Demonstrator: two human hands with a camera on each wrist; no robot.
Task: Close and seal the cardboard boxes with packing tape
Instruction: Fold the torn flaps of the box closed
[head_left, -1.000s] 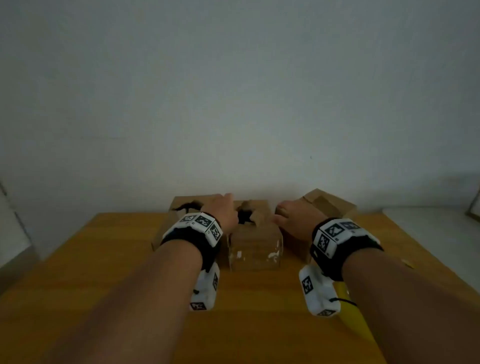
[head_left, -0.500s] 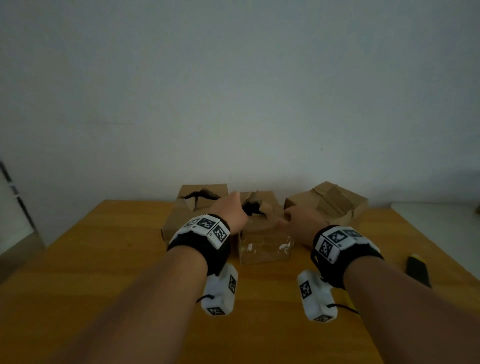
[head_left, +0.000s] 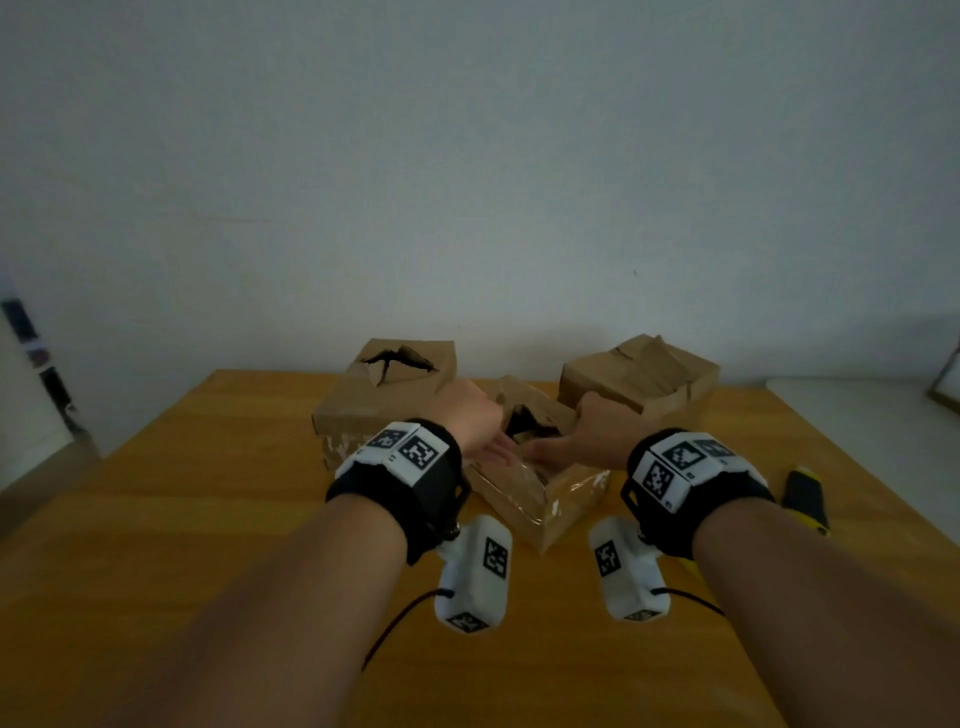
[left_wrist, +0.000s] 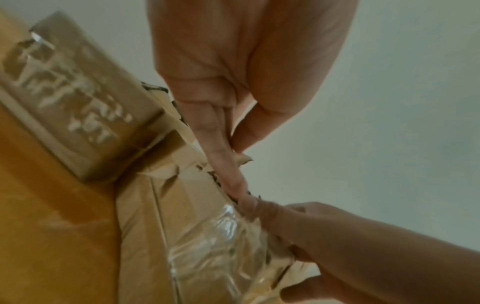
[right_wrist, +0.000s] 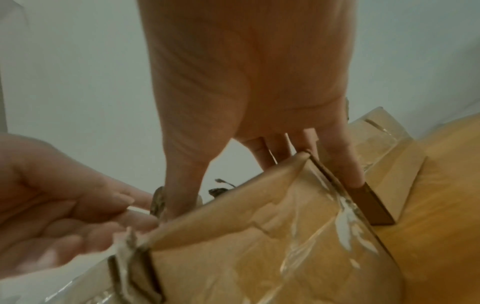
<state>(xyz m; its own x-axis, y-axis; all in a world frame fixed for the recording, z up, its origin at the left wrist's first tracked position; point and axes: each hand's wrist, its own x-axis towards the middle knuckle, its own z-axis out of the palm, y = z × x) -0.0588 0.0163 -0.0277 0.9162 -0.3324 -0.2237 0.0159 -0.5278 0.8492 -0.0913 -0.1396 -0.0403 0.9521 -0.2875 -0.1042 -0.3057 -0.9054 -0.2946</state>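
Three brown cardboard boxes stand at the far side of the wooden table (head_left: 208, 519). The middle box (head_left: 540, 506) sits turned with a corner towards me; its top flaps are torn and gape, and shiny clear tape covers its sides (left_wrist: 207, 246). My left hand (head_left: 475, 426) lays straight fingers (left_wrist: 221, 148) along the top flap edge. My right hand (head_left: 592, 436) grips the box's right rim, fingers (right_wrist: 345, 156) down behind the edge and thumb on top. The left box (head_left: 384, 400) and the right box (head_left: 644, 379) have crumpled, partly open tops. No tape roll is in view.
A yellow and black utility knife (head_left: 805, 499) lies on the table to the right of my right wrist. A pale wall stands close behind the boxes. A white surface (head_left: 857, 415) adjoins the table on the right.
The middle box has come out of the row towards me and turned so a corner faces me. Both hands came back with it.
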